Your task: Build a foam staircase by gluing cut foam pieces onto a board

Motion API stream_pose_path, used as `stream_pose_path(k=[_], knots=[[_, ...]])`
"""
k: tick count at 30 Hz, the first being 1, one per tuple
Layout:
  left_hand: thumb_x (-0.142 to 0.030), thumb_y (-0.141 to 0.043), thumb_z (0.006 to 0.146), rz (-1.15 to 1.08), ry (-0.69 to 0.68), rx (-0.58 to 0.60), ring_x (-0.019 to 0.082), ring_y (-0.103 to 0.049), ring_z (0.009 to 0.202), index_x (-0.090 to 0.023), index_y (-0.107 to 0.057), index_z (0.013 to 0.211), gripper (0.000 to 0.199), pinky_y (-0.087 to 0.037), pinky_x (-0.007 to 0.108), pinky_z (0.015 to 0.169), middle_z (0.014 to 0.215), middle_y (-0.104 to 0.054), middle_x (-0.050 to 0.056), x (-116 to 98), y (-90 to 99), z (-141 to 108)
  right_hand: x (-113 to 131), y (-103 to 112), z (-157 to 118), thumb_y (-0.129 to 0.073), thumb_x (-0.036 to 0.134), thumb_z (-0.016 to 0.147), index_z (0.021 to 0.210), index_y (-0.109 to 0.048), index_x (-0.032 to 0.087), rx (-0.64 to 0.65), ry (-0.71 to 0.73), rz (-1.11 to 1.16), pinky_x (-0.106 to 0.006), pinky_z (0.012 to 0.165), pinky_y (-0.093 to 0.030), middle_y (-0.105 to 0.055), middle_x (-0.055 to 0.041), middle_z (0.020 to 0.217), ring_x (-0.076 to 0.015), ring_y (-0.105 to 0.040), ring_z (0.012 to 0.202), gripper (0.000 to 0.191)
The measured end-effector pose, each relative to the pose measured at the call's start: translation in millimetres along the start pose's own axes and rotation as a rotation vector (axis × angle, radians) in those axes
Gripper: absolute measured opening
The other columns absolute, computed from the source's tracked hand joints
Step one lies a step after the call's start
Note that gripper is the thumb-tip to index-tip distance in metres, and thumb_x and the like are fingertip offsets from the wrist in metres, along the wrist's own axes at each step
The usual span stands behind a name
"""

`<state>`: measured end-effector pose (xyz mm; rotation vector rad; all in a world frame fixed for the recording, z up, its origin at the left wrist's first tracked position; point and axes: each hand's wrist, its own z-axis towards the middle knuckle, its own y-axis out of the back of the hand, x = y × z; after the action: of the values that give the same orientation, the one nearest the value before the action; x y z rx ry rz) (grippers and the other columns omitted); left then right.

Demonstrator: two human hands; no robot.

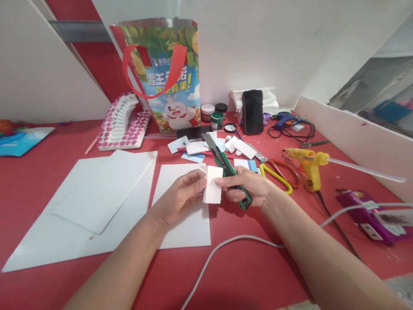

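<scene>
Between my two hands is a small white rectangular block (213, 185), raised above the red table. My left hand (185, 189) pinches its left edge between thumb and fingers. My right hand (247, 185) is wrapped round a green and black utility knife (228, 165), and its thumb or forefinger also presses on the block's right side. The knife tilts up to the left, its blade end pointing away from me. Under my left hand lies a white foam board (183, 232). Scraps of white card (195, 147) are scattered just beyond the knife.
Larger white boards (93, 193) lie at the left. Scissors (280, 172), a yellow glue gun (308, 165) and a purple power strip (371, 215) are on the right. A white cable (226, 242) crosses the front. Behind stand a printed bag (172, 86), paint jars (217, 120) and a phone (253, 112).
</scene>
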<state>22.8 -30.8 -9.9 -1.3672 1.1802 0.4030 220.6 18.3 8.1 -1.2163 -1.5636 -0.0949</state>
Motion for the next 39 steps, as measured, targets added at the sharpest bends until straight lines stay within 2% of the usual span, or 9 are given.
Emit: stream_pose_path(k=[6,20,24,26,28,30,33,35,39], knots=[[-0.031,-0.082,0.081,-0.136,0.100,0.051,0.024,-0.075,0.094,-0.017,-0.067,0.092,0.023,-0.056,0.039,0.094,0.097,-0.077,0.008,0.1,-2.9,-3.3,-1.5,5.2,3.6,-0.089,0.031,0.069,0.055,-0.051,0.013,0.081,-0.050,0.074,-0.008,0.031,-0.027,-0.044,0.0097,0.043,0.0034,-0.022,0.032,0.044],[-0.024,-0.081,0.079,-0.387,0.140,-0.040,0.020,-0.075,0.079,-0.009,-0.071,0.098,0.026,-0.061,0.030,0.077,0.089,-0.078,0.012,7.7,-9.4,0.5,-5.0,-1.0,6.4,-0.090,0.029,0.068,0.058,-0.051,0.014,-0.030,-0.013,0.097,-0.008,0.030,-0.021,-0.045,0.0096,0.048,0.0027,-0.021,0.035,0.042],[-0.026,-0.077,0.083,-0.380,0.132,-0.102,0.020,-0.073,0.076,-0.009,-0.070,0.098,0.025,-0.060,0.030,0.074,0.085,-0.076,0.012,7.1,-10.0,1.5,-4.1,-5.4,3.3,-0.090,0.036,0.067,0.062,-0.054,0.015,-0.148,0.047,-0.035,-0.013,0.033,-0.019,-0.042,0.0103,0.049,0.0008,-0.021,0.038,0.042],[-0.027,-0.074,0.085,-0.376,0.121,-0.144,0.020,-0.072,0.078,-0.010,-0.069,0.101,0.024,-0.059,0.030,0.075,0.085,-0.076,0.012,6.2,-10.2,1.9,-0.4,-7.6,-0.9,-0.088,0.043,0.067,0.072,-0.060,0.016,-0.345,0.171,-0.247,-0.016,0.035,-0.021,-0.041,0.0100,0.051,-0.0015,-0.024,0.040,0.039],[-0.028,-0.072,0.087,-0.370,0.109,-0.191,0.019,-0.071,0.079,-0.012,-0.068,0.102,0.022,-0.057,0.031,0.076,0.085,-0.075,0.010,4.9,-10.5,2.2,4.3,-9.8,-6.7,-0.089,0.045,0.065,0.089,-0.067,0.017,-0.564,0.361,-0.503,-0.019,0.040,-0.030,-0.050,0.0070,0.058,-0.0051,-0.036,0.046,0.043],[-0.029,-0.073,0.086,-0.358,0.105,-0.235,0.018,-0.069,0.076,-0.015,-0.067,0.095,0.018,-0.057,0.031,0.076,0.081,-0.073,0.007,3.4,-11.2,2.3,7.3,-12.2,-12.6,-0.091,0.044,0.061,0.110,-0.068,0.019,-0.641,0.501,-0.698,-0.023,0.048,-0.041,-0.062,0.0019,0.074,-0.0114,-0.053,0.058,0.059],[-0.028,-0.079,0.081,-0.329,0.092,-0.250,0.014,-0.065,0.065,-0.017,-0.063,0.082,0.020,-0.055,0.030,0.072,0.073,-0.069,0.002,1.2,-13.1,2.3,4.4,-16.6,-17.6,-0.093,0.039,0.059,0.138,-0.056,0.025,-0.488,0.580,-0.868,-0.032,0.071,-0.055,-0.068,-0.0067,0.112,-0.0267,-0.067,0.098,0.089],[-0.025,-0.083,0.076,-0.312,0.065,-0.235,0.012,-0.062,0.061,-0.018,-0.062,0.078,0.023,-0.054,0.028,0.068,0.070,-0.067,-0.001,0.0,-14.7,2.2,-1.6,-19.2,-17.2,-0.091,0.035,0.063,0.151,-0.042,0.032,-0.406,0.604,-0.978,-0.039,0.091,-0.054,-0.058,-0.0097,0.139,-0.0319,-0.058,0.124,0.101],[-0.022,-0.087,0.069,-0.273,0.015,-0.206,0.011,-0.059,0.059,-0.018,-0.063,0.077,0.025,-0.050,0.025,0.062,0.067,-0.062,-0.004,-0.2,-16.5,2.6,-11.5,-21.5,-12.5,-0.086,0.030,0.072,0.159,-0.021,0.039,-0.381,0.608,-1.113,-0.047,0.099,-0.051,-0.051,-0.0105,0.150,-0.0321,-0.055,0.131,0.110]])
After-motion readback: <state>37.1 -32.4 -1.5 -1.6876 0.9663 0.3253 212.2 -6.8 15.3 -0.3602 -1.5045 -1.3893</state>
